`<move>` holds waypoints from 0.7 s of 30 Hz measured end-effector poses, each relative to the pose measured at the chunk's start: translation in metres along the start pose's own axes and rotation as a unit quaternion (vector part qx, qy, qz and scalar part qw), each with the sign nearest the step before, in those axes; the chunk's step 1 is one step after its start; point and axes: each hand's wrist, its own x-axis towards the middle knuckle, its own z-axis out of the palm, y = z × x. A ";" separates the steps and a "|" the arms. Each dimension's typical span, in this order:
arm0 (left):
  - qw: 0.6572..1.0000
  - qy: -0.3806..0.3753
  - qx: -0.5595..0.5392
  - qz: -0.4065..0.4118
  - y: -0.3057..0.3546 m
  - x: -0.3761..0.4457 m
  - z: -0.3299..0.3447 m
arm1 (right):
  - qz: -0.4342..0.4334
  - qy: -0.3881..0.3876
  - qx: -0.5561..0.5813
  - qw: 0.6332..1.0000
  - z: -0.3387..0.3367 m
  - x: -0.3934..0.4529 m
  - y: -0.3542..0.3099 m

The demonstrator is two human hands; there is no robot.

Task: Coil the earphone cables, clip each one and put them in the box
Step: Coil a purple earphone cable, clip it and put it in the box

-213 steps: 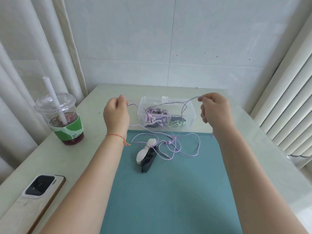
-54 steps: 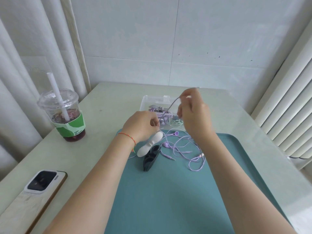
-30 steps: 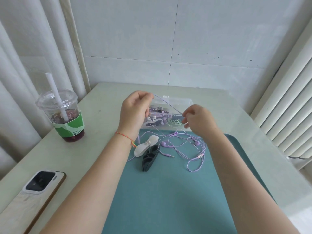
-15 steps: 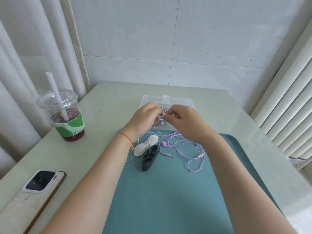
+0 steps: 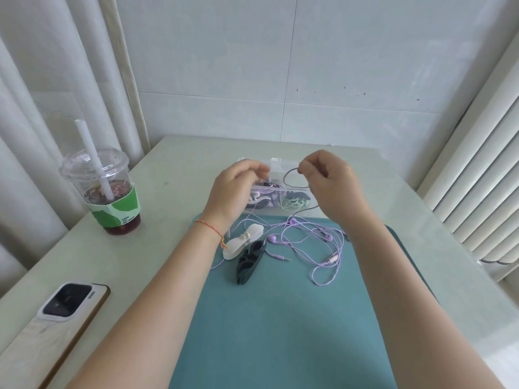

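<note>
A purple earphone cable (image 5: 323, 242) lies in loose loops on the teal mat (image 5: 280, 318), its jack and two earbuds among them. My left hand (image 5: 238, 189) pinches one stretch of this cable above the clear box (image 5: 276, 164). My right hand (image 5: 328, 181) pinches another stretch, and a loop of cable arcs between the two hands. Inside the box lie clipped bundles of purple and green earphones. A white clip (image 5: 243, 241) and a black clip (image 5: 250, 261) rest side by side at the mat's far left.
A lidded plastic cup (image 5: 105, 189) with a straw and dark drink stands at the left. A phone (image 5: 53, 327) lies face down near the table's front left edge. A radiator (image 5: 483, 192) runs along the right side. A tiled wall stands behind the table.
Half a second ago both hands met low over the box. They have since risen and drawn apart, pulling a loop of the purple cable between them.
</note>
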 end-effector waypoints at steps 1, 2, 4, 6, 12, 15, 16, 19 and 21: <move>0.999 -0.044 -0.029 0.005 0.002 -0.001 0.000 | -0.002 -0.011 0.006 1.000 0.000 -0.001 -0.001; 0.994 -0.095 -0.047 0.005 0.005 -0.002 0.002 | -0.005 -0.017 0.011 1.000 0.000 -0.001 -0.001; 0.982 -0.179 -0.061 -0.010 0.006 -0.007 0.006 | -0.011 -0.021 0.015 1.000 0.001 -0.002 -0.002; 0.977 -0.190 -0.086 -0.031 0.006 -0.011 0.011 | -0.008 -0.027 0.019 0.999 0.000 -0.002 -0.002; 0.901 0.095 -0.403 -0.132 -0.010 0.016 -0.021 | 0.047 -0.032 -0.047 0.997 -0.011 0.001 0.009; 0.847 0.185 -0.464 -0.178 -0.025 0.023 -0.041 | 0.094 0.049 -0.034 0.994 -0.017 0.007 0.016; 0.846 0.184 -0.467 -0.180 -0.024 0.022 -0.041 | 0.107 0.044 -0.019 0.993 -0.018 0.008 0.017; 0.887 0.060 -0.422 -0.175 -0.008 0.015 -0.024 | 0.144 -0.035 -0.017 0.989 -0.015 0.005 0.009; 0.931 -0.065 -0.325 -0.152 0.001 0.009 -0.014 | 0.165 -0.092 -0.020 0.982 -0.012 0.002 0.003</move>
